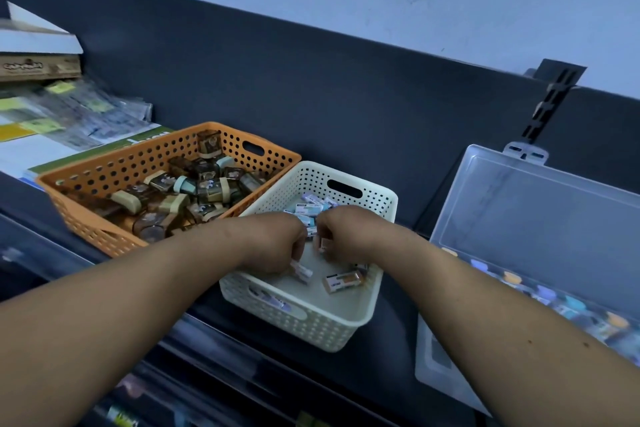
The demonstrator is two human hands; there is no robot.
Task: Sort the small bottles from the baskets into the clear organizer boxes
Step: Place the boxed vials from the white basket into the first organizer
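1. Well left of my fingers sits the orange perforated plastic basket [93, 229], heaped with brown cream-capped bottles [207, 184].
2. My left hand [273, 243] is inside the white perforated plastic basket [311, 329], fingers curled round a small white-labelled bottle [302, 270].
3. My right hand [346, 230], just beside it, pinches what looks like another.
4. I judge this the picking step. The next move should carry both rightward to the clear plastic organizer box [540, 218], whose lid is open.

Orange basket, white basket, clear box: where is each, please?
orange basket [145, 159]: head view, inner left wall.
white basket [322, 329]: head view, near outer wall.
clear box [536, 218]: head view, raised open lid.
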